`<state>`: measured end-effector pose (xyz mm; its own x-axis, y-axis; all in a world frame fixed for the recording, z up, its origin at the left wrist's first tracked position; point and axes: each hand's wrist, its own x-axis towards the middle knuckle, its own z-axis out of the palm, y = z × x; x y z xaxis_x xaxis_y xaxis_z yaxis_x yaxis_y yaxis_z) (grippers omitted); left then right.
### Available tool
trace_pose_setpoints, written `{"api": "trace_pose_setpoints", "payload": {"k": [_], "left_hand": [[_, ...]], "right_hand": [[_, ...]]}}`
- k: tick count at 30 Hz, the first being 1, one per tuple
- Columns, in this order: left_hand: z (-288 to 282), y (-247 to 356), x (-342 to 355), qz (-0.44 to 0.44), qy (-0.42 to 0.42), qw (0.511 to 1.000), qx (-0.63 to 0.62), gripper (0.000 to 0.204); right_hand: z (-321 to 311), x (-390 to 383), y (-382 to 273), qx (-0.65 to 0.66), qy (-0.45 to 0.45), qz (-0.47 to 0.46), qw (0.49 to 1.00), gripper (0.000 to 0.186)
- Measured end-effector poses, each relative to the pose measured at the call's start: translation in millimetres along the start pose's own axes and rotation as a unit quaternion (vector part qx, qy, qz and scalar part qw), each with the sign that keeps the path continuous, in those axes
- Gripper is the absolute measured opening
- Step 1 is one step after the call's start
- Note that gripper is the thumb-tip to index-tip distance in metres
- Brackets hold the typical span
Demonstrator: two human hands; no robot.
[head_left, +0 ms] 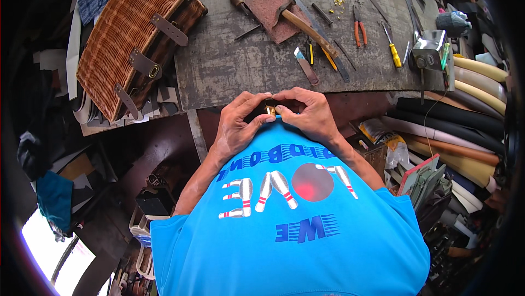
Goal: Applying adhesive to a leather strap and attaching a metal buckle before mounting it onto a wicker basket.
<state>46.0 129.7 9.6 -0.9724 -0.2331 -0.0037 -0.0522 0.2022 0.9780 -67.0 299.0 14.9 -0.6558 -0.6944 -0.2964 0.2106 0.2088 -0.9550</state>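
Close to my chest, just off the table's near edge, both hands meet around a small gold-coloured metal fitting. My left hand pinches it from one side, thumb and fingertips curled in. From the other side my right hand grips it with thumb and forefinger. The fingers hide much of its shape, so its exact kind is unclear. At the left of the table lies a brown wicker basket with leather straps, one of which bears an oval metal fitting.
On the worn grey table lie a hammer across a reddish slab, red-handled pliers, a yellow screwdriver, a leather-handled knife and small gold pieces. A metal can stands right, near rolled material.
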Motion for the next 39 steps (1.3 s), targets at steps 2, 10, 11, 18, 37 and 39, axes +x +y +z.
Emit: {"api": "trace_pose_setpoints", "payload": {"k": [2, 10, 11, 18, 37, 39], "left_hand": [[-2, 2, 2, -0.001, -0.007, 1.0, 0.007, 0.045], [-4, -1, 14, 0.031, 0.025, 0.999, 0.032, 0.047], [-4, -1, 16, 0.023, 0.037, 0.998, 0.046, 0.046], [-2, -16, 21, -0.028, 0.064, 0.996, 0.052, 0.036], [19, -113, 25, -0.285, -0.049, 0.952, -0.103, 0.031], [28, -125, 16, -0.284, -0.029, 0.949, -0.133, 0.031]], "right_hand": [[-2, 1, -1, 0.019, -0.017, 0.016, 1.0, 0.026], [5, 11, -2, 0.052, -0.01, -0.049, 0.997, 0.036], [4, 11, -2, 0.001, 0.013, -0.085, 0.996, 0.034], [7, 15, -12, -0.187, -0.036, -0.185, 0.964, 0.032], [20, 58, 102, -0.341, 0.004, -0.181, 0.922, 0.023], [19, 55, 116, -0.335, 0.024, -0.158, 0.929, 0.02]]}}
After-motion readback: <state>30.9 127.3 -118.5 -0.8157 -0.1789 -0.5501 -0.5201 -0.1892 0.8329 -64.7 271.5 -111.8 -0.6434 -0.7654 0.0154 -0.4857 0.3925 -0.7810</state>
